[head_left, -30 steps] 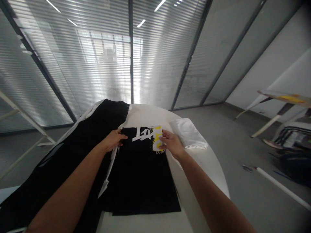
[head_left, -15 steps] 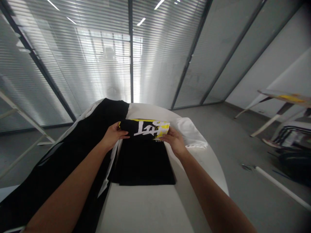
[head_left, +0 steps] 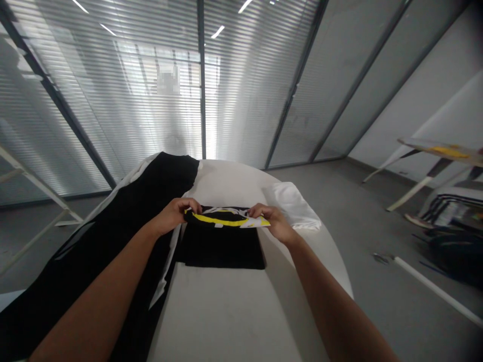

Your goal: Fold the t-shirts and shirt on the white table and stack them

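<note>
You see your left hand [head_left: 174, 216] and right hand [head_left: 272, 222] close together at the centre, each in a narrow pinch, fingers and thumb gripping one end of a folded-over strip of a black T-shirt [head_left: 221, 251]. The strip is raised and tilted, so its printed face is seen edge-on. The rest of the shirt lies flat beneath your hands as a neat rectangle on a white table [head_left: 226, 311] with a curved edge.

Just left of your left forearm, a long black garment [head_left: 101, 201] with a white edge runs along the table, close beside the shirt. A folded white cloth [head_left: 292, 206] lies just past your right hand. Beyond the table stand glass partitions with slatted blinds [head_left: 113, 100]. At far right are a folding table [head_left: 437, 153], a striped cloth [head_left: 445, 211], a dark bag [head_left: 453, 256] and a white rod [head_left: 426, 286] on the grey floor [head_left: 339, 322].

The print shows a yellow curved band and white lettering, too foreshortened to read. The shirt is matte, soft fabric; the tabletop is smooth and glossy.
</note>
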### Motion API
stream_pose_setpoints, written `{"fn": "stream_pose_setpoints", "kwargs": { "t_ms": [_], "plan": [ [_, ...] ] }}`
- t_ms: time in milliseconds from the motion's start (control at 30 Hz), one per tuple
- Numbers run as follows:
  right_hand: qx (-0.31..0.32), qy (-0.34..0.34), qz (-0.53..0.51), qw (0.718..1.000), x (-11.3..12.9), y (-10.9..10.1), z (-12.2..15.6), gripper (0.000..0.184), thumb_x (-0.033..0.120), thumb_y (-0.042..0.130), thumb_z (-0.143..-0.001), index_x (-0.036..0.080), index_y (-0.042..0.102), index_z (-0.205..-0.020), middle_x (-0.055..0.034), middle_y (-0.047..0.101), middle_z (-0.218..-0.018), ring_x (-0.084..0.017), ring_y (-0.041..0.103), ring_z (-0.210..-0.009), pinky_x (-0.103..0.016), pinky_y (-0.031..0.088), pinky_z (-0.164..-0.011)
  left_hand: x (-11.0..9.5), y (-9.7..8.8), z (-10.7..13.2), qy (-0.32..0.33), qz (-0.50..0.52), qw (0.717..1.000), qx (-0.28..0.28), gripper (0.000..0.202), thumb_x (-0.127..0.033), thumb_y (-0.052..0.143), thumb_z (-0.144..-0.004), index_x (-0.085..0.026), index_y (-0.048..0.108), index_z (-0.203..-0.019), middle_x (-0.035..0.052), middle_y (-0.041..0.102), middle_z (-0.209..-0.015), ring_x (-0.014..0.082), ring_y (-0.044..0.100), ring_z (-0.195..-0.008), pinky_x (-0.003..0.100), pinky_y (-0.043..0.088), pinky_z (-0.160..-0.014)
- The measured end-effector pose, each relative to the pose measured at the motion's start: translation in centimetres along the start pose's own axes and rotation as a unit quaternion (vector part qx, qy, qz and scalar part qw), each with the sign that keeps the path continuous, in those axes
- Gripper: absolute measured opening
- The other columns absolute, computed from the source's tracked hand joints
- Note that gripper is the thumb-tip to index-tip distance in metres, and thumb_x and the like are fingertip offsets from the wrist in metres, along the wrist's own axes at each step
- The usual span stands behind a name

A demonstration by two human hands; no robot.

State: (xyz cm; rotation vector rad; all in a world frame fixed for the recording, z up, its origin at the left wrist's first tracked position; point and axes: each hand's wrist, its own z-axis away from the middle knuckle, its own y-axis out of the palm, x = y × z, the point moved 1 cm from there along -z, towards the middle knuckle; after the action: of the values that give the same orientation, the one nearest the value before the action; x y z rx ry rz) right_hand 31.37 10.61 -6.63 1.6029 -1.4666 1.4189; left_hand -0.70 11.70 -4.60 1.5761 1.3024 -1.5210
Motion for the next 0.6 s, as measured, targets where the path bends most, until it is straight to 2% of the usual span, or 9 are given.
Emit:
{"fn": "stream_pose_setpoints", "kwargs": {
  "t_ms": [100,200,300,400,500,600],
  "plan": [
    [0.091,0.010,0.033,0.995,1.3,-0.2,0.3,0.021,0.041,0.069,-0.074,0.021,0.069,-0.067,-0.0072,0.067,-0.085,-0.024,0.063,-0.094,-0.039,0.048,-0.089,-0.4,-0.2,0.2,-0.027,-0.004,0.996,0.083,0.006,-0.014,0.062,-0.055,-0.019,0.064,-0.054,0.0070,0.068,-0.078,0.0246,0.064,-0.084,0.038,0.050,-0.082],
    [0.147,0.025,0.081,0.985,1.9,-0.2,0.6,0.011,0.024,0.061,-0.073,0.021,0.072,-0.069,-0.0065,0.068,-0.089,-0.023,0.062,-0.095,-0.039,0.046,-0.092,-0.5,-0.3,0.2,-0.027,-0.011,0.989,0.143,0.010,-0.015,0.055,-0.054,-0.019,0.063,-0.048,0.0077,0.067,-0.073,0.0233,0.063,-0.077,0.036,0.050,-0.076],
    [0.167,0.038,0.106,0.979,1.9,0.0,0.8,0.020,0.011,0.054,-0.065,0.021,0.071,-0.066,-0.0049,0.069,-0.088,-0.021,0.063,-0.092,-0.038,0.047,-0.090,-0.4,-0.3,0.2,-0.036,-0.017,0.986,0.163,0.012,-0.016,0.052,-0.053,-0.020,0.060,-0.045,0.0073,0.065,-0.068,0.0233,0.062,-0.075,0.035,0.049,-0.074],
    [0.186,0.026,0.107,0.976,2.0,0.0,0.8,0.025,0.008,0.051,-0.061,0.020,0.072,-0.065,-0.0043,0.069,-0.083,-0.020,0.063,-0.086,-0.035,0.048,-0.087,-0.2,-0.3,0.1,-0.057,-0.033,0.983,0.171,0.014,-0.018,0.048,-0.054,-0.019,0.062,-0.053,0.0058,0.065,-0.069,0.0220,0.060,-0.076,0.032,0.047,-0.074],
    [0.208,0.011,0.097,0.973,2.4,-0.2,0.8,0.021,0.010,0.052,-0.065,0.019,0.070,-0.060,-0.0050,0.069,-0.080,-0.019,0.063,-0.082,-0.032,0.049,-0.082,-0.4,-0.1,0.0,-0.064,-0.055,0.981,0.175,0.021,-0.018,0.047,-0.057,-0.016,0.066,-0.066,0.0033,0.064,-0.069,0.0170,0.056,-0.069,0.027,0.042,-0.067],
    [0.210,0.016,0.098,0.973,2.6,-0.3,0.9,0.022,0.012,0.051,-0.069,0.018,0.067,-0.056,-0.0045,0.068,-0.076,-0.018,0.063,-0.078,-0.029,0.049,-0.076,-1.0,0.3,0.0,-0.062,-0.080,0.980,0.172,0.018,-0.020,0.049,-0.064,-0.016,0.065,-0.070,0.0018,0.063,-0.070,0.0146,0.053,-0.066,0.026,0.039,-0.065]
  ]
}}
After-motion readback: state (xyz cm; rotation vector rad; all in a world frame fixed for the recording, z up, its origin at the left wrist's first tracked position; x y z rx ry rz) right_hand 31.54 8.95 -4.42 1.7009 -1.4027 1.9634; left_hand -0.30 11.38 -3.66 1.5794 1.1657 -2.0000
